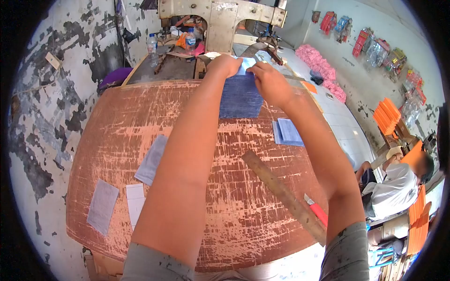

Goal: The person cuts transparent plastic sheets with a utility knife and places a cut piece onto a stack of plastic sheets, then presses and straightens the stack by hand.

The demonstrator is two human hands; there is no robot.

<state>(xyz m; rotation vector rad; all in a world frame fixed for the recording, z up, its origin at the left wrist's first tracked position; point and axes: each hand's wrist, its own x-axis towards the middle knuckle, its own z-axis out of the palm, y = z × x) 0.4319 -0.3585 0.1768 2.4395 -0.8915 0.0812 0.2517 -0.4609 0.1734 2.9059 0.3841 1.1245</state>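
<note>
A tall stack of blue fabric pieces (240,96) stands at the far side of the worn brown board (187,107), its many layers showing on the near side. At the top of it lies a lighter blue piece (245,65). My left hand (225,67) grips this piece at its left edge, fingers closed. On the right edge my right hand (273,83) pinches it between thumb and fingers. Part of the fingertips is hidden. Nearer to me, a small pile of blue pieces (289,131) rests beside my right forearm.
A metal ruler (281,194) and a red cutter knife (316,210) lie on the board's right. Grey-blue pieces (102,206) and a white card (135,202) are at left. Behind stand a press frame (220,23) and bottles (190,42). Another person (393,189) sits at right.
</note>
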